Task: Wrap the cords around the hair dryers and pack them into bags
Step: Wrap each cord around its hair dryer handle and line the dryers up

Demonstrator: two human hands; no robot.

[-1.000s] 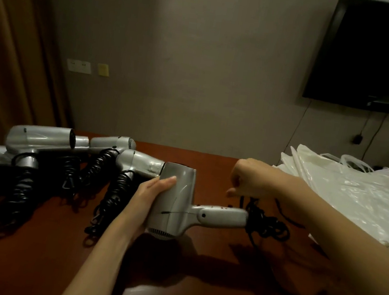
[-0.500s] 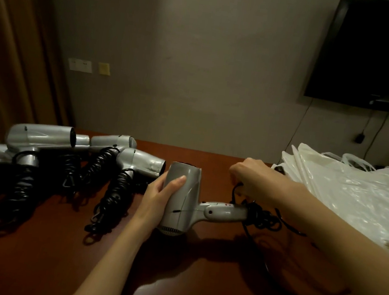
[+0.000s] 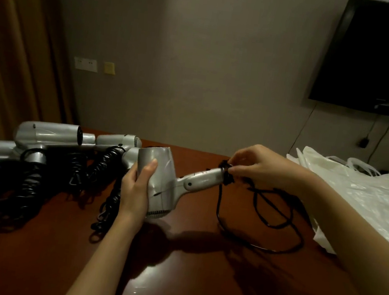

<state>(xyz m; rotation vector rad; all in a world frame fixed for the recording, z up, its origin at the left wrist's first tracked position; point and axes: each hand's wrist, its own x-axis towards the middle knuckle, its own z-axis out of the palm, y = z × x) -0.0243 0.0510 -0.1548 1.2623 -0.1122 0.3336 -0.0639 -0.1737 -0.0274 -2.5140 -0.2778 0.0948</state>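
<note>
Several silver hair dryers (image 3: pixel 50 134) lie in a heap at the left end of the dark wooden table (image 3: pixel 194 285), their coiled black cords bunched around the handles, while a pile of thin plastic bags (image 3: pixel 361 196) sits at the right edge. So the bags are within reach but nothing's packed from what I can see.

One dryer (image 3: pixel 159 180) is held up just above the table in the middle. Left hand (image 3: pixel 136 189) wraps its fingers and thumb around the barrel, which looks like the sane place to grab: hard smooth plastic, probably light, but a bit slick, so a full-palm hold beats fingertips. The handle sticks out to the right, leaving it free for winding.

Right hand (image 3: pixel 258 166) pinches the black cord (image 3: pixel 261 214) right at the end of the handle, where a few turns are already bunched up. The rest of that cord droops in loose loops down onto the table. It's floppy and springy stuff, so I'd guess it wants to unwind unless each turn is kept snug, and the last bit gets tucked.
</note>
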